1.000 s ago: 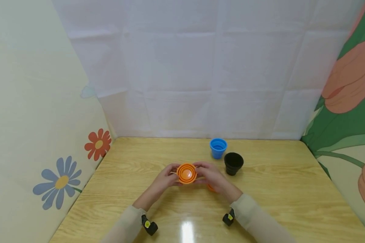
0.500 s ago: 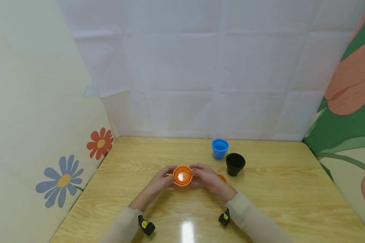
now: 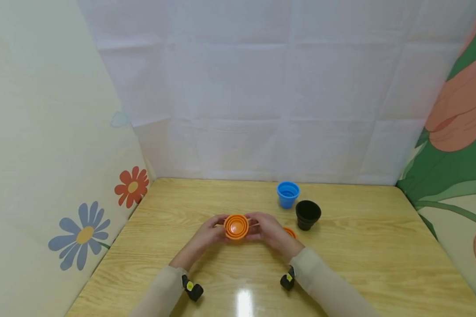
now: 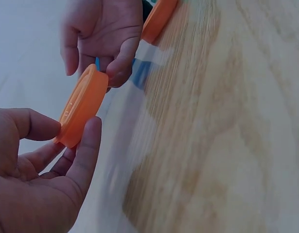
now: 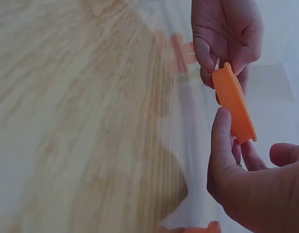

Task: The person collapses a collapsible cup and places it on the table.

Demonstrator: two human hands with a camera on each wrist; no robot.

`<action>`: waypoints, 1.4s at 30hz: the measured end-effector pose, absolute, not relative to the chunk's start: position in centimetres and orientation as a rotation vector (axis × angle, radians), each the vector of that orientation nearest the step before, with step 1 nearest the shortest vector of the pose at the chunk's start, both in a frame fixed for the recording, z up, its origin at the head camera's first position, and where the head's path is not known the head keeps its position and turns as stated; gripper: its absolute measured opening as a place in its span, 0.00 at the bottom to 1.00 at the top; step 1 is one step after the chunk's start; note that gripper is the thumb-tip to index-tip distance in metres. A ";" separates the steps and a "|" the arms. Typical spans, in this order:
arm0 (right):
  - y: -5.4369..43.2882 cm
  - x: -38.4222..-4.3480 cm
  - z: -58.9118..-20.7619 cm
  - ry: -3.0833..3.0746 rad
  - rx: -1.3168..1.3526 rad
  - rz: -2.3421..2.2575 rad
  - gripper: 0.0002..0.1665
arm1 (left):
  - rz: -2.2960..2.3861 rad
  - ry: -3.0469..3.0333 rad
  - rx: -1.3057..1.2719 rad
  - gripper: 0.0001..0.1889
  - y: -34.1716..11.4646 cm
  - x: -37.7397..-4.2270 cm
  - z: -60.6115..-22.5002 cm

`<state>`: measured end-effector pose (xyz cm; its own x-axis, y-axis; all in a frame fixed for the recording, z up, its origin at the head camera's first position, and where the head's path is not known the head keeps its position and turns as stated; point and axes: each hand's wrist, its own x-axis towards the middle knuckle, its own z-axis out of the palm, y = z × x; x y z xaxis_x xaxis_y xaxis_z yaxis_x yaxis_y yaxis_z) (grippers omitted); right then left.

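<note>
Gripping left hand [image 3: 206, 234]: is pinching the edge of the orange cup [image 3: 236, 227], with the thumb pressing the rim side and a finger pressing the outer side.
Right hand [image 3: 271, 231]: is touching the opposite edge with its fingers; the forefinger is extending nearly straight, and the thumb is standing apart from the cup.
Orange cup, position: is being held above the table [image 3: 349, 264], between both hands, in flattened form; its concentric rings are facing the head camera.
Second orange piece [image 3: 290, 232]: is resting on the table just beside the right wrist, which is partly hiding it.
Black cup [image 3: 308, 213]: is standing upright, mouth up, beyond the second orange piece and to its right.
Blue cup [image 3: 288, 193]: is standing upright near the black cup, farther back.
White cloth [image 3: 230, 88]: is hanging behind the table.
</note>
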<state>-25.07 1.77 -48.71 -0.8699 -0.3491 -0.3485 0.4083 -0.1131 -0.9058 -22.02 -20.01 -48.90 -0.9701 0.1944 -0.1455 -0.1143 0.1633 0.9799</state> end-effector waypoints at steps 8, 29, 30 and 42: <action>1.7 -26.3 -49.0 1.650 0.143 -2.035 0.24 | 1.921 2.197 -0.013 0.25 -19.3 -23.6 -49.7; 2.9 -27.7 -48.6 1.710 0.173 -1.992 0.27 | 1.742 2.184 -0.007 0.38 -19.4 -25.3 -47.0; 3.0 -27.8 -48.6 1.713 0.166 -1.989 0.27 | 1.740 2.187 -0.011 0.38 -19.4 -25.3 -47.0; 6.4 -26.9 -44.8 1.913 -0.016 -1.917 0.29 | 1.494 2.446 0.064 0.40 -19.8 -25.5 -44.0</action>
<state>-26.88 6.37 -44.79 -0.9076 -0.3053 -0.2882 0.2889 0.0438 -0.9563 -25.47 -19.83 -44.01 -0.9615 0.1789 -0.2088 -0.1041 0.4661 0.8786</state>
